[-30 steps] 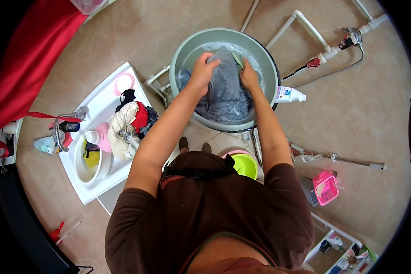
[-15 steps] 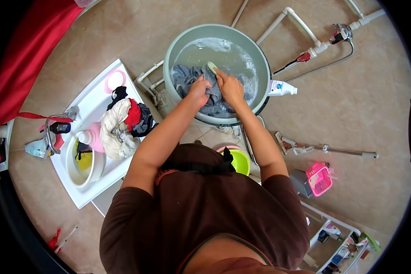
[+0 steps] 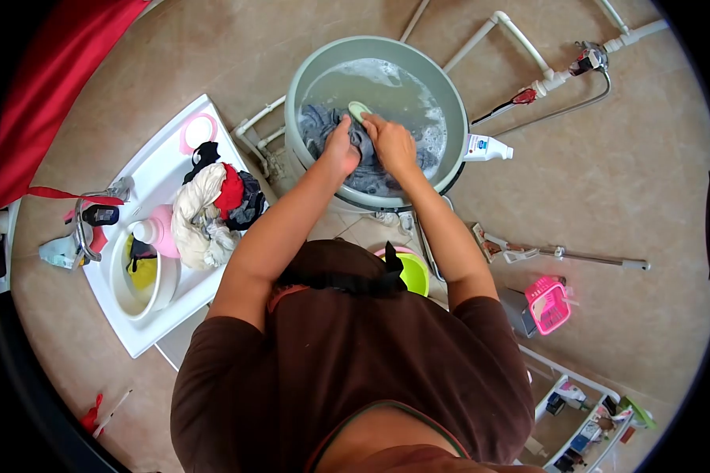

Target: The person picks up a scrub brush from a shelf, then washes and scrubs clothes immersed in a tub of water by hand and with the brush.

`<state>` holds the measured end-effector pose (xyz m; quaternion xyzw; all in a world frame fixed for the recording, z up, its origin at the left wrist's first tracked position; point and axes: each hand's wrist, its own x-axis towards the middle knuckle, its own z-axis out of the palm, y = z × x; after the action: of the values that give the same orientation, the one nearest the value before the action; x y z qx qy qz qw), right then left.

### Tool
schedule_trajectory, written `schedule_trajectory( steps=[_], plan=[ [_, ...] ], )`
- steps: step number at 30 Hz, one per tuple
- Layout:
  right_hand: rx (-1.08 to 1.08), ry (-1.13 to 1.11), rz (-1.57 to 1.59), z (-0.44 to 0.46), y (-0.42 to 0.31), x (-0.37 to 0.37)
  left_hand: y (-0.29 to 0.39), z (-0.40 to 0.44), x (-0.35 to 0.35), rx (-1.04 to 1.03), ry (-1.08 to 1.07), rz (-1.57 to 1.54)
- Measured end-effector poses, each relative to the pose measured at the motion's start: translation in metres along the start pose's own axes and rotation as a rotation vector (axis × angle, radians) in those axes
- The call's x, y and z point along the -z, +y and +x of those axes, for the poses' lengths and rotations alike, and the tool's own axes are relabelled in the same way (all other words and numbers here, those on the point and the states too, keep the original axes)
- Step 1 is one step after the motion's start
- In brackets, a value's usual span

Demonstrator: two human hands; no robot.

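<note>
A round grey-green tub (image 3: 295, 118) holds soapy water with foam along its far and right sides. Wet grey cloth (image 3: 375, 177) lies bunched in the near part of the water. My left hand (image 3: 342, 147) is closed on a fold of this cloth. Just to its right, my right hand (image 3: 391, 144) grips a pale green oval object (image 3: 358, 110), perhaps a brush or a bar of soap, against the cloth. The undersides of both hands are hidden.
At left a white sink (image 3: 138, 339) holds a clothes pile (image 3: 197, 206), a pink bottle (image 3: 159, 229) and a white bucket (image 3: 166, 288). A white bottle (image 3: 487, 148) sits by the tub's right rim. Pipes (image 3: 525, 47) run behind; a pink basket (image 3: 548, 306) is at right.
The cloth, earlier spread and lifted between my hands, is now bunched low in the water. My right hand has moved left, close beside my left, with the pale green object.
</note>
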<state>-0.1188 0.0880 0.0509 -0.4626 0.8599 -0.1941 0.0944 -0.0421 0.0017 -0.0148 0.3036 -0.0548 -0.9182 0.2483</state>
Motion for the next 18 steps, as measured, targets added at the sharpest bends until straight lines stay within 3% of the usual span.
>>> schedule_trajectory(
  steps=[2, 6, 10, 12, 18],
  plan=[
    [-0.061, 0.058, 0.039, 0.022, 0.011, -0.012, 0.000, 0.004, -0.003, -0.048, 0.027, 0.090],
    [-0.185, 0.030, 0.108, 0.034, 0.054, -0.003, -0.003, -0.019, -0.012, 0.068, -0.041, 0.206],
    [0.074, 0.109, 0.479, -0.002, 0.032, 0.009, 0.000, -0.024, -0.013, 0.075, -0.098, 0.144],
    [0.001, 0.043, 0.223, -0.022, 0.004, 0.020, -0.007, -0.019, -0.002, -0.007, -0.126, 0.187],
    [-0.119, 0.026, -0.021, 0.003, 0.030, 0.009, -0.006, -0.025, 0.007, 0.004, -0.009, 0.463]
  ],
)
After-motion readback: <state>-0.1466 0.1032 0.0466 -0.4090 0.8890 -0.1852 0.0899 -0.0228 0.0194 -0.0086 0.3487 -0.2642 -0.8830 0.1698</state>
